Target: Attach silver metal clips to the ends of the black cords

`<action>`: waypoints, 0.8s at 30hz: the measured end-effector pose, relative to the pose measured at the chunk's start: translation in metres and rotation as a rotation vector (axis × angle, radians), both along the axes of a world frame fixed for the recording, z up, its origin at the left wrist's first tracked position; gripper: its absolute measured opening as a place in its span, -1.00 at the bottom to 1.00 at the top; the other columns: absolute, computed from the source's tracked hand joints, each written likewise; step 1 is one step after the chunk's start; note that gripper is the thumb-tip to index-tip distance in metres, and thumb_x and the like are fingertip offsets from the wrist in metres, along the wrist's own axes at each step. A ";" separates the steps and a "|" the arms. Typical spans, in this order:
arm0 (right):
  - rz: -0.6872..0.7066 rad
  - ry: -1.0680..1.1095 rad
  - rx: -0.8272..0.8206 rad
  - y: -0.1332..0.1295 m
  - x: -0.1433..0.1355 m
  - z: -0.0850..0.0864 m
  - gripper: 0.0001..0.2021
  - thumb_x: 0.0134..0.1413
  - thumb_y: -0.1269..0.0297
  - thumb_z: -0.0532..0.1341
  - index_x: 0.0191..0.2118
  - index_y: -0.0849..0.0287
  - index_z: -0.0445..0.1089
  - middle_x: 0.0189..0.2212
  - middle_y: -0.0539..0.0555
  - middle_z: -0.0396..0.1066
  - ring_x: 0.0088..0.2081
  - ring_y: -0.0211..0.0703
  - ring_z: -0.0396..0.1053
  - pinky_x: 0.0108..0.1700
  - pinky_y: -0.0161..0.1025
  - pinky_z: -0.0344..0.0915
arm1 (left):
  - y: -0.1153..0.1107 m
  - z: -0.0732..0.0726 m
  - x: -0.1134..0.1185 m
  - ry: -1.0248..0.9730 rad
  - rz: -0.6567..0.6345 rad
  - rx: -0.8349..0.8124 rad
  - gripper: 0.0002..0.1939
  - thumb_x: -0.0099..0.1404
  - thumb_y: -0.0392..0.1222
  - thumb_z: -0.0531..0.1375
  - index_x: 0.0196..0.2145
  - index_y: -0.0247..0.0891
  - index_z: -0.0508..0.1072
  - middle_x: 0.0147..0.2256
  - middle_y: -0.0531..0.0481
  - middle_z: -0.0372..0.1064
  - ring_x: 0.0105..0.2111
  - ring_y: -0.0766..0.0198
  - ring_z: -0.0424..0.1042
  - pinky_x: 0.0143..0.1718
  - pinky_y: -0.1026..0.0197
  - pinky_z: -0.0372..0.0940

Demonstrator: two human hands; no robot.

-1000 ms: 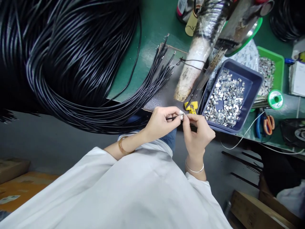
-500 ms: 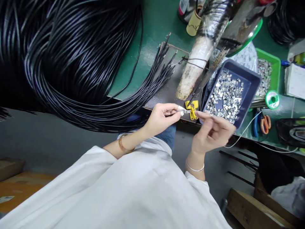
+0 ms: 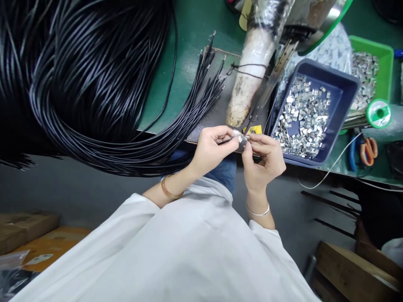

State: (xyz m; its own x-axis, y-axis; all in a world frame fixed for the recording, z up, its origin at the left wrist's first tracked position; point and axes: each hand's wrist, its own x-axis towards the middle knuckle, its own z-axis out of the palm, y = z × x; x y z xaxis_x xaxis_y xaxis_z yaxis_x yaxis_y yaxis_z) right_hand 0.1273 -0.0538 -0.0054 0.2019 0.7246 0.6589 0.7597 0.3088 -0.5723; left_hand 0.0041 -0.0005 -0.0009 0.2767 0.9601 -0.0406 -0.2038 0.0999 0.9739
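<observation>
Between thumb and fingers, my left hand (image 3: 214, 149) pinches the end of a black cable, with a small metal piece (image 3: 243, 138) at its tip. My right hand (image 3: 264, 159) is closed at that same tip, thumb and forefinger together; what it grips is too small to make out. Just behind the fingertips lies a yellow object (image 3: 253, 130), partly covered by my right hand. A bundle of black cables (image 3: 176, 138) curves in from the left, its stripped ends on a dark board (image 3: 231, 63). Right of my hands sits a dark blue tray (image 3: 341, 90) of small metal clips (image 3: 304, 117).
A wrapped white cylinder (image 3: 248, 75) leans over the board. To the right are a green tray (image 3: 385, 63) of metal pieces, a green spool (image 3: 378, 113) and orange-and-blue-handled pliers (image 3: 368, 151). A big coil of black cable (image 3: 103, 63) fills the left.
My right hand has moved left from beside the blue tray to my left fingertips, and its fingers have closed. The view has shifted slightly.
</observation>
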 end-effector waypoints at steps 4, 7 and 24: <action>0.003 0.003 0.022 0.002 0.000 0.002 -0.91 0.09 0.43 0.25 -0.31 0.10 0.35 -0.21 0.00 0.51 -0.17 -0.21 0.50 -0.20 -0.17 0.50 | 0.000 0.004 0.000 0.030 0.023 0.030 -0.94 0.12 -0.30 0.29 -0.49 -0.33 0.52 -0.62 0.13 0.27 -0.58 0.49 0.27 -0.50 0.40 0.20; 0.012 0.034 0.060 0.002 0.000 0.004 -0.88 0.07 0.47 0.27 -0.30 0.10 0.39 -0.22 -0.01 0.52 -0.16 -0.20 0.51 -0.17 -0.16 0.52 | 0.000 0.004 0.000 0.032 0.038 0.076 -0.95 0.12 -0.31 0.29 -0.48 -0.33 0.53 -0.60 0.12 0.31 -0.58 0.50 0.28 -0.51 0.41 0.20; -0.025 0.117 0.103 -0.010 0.015 0.012 -0.96 0.18 0.37 0.19 -0.30 0.11 0.37 -0.55 -0.10 0.40 -0.53 -0.33 0.44 -0.54 -0.35 0.35 | -0.006 0.000 -0.012 0.070 -0.270 0.034 -0.90 0.19 -0.27 0.23 -0.45 -0.36 0.48 -0.63 0.15 0.20 -0.62 0.52 0.12 -0.57 0.41 0.03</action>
